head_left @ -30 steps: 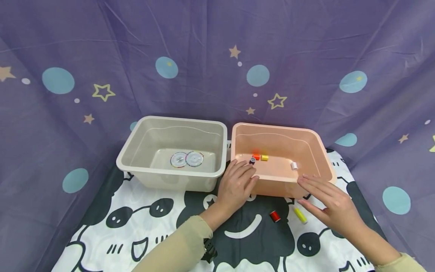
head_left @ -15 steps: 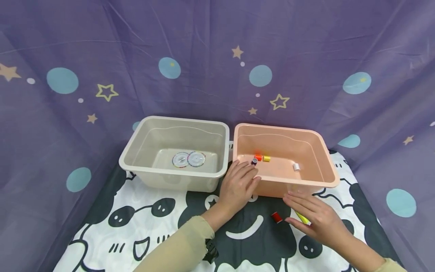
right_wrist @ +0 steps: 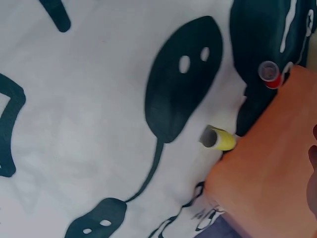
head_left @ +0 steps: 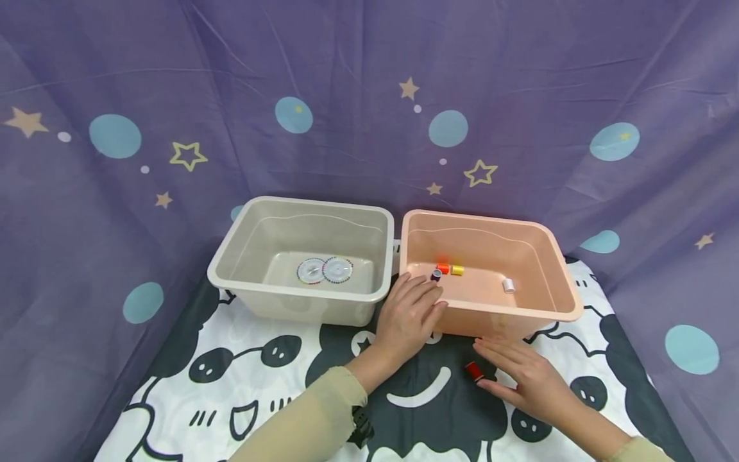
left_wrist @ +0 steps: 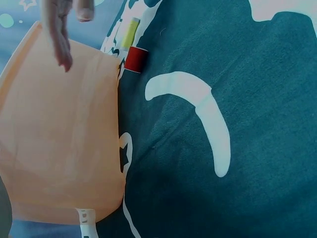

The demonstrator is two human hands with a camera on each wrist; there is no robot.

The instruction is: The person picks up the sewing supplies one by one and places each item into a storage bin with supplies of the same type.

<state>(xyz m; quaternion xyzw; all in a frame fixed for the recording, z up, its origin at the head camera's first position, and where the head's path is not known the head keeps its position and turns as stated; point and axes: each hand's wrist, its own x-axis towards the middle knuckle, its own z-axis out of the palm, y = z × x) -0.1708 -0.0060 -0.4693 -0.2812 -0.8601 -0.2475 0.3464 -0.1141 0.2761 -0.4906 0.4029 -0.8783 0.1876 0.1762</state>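
Note:
My left hand [head_left: 407, 314] rests at the near left corner of the peach bin [head_left: 491, 224], fingers over its rim. My right hand [head_left: 528, 375] is low over the cloth in front of that bin, fingers extended and holding nothing. Its thumb tip is right at a red thread spool [head_left: 474, 371] lying on the cloth. A yellow spool [right_wrist: 220, 139] lies near the bin's base in the right wrist view; in the head view the right hand hides it. Inside the peach bin are an orange-red spool [head_left: 442, 269], a yellow one, a dark spool [head_left: 435, 275] and a white spool [head_left: 509, 285].
A grey bin [head_left: 300, 292] stands left of the peach one, with two round pin wheels [head_left: 337, 270] overlapping on its floor. A black-and-white cartoon cloth [head_left: 323, 417] covers the table. Behind the bins hangs a purple curtain [head_left: 346, 64].
My right hand has moved left and down from the peach bin's near right rim to beside the red spool, covering the yellow spool. The left hand stays at the corner.

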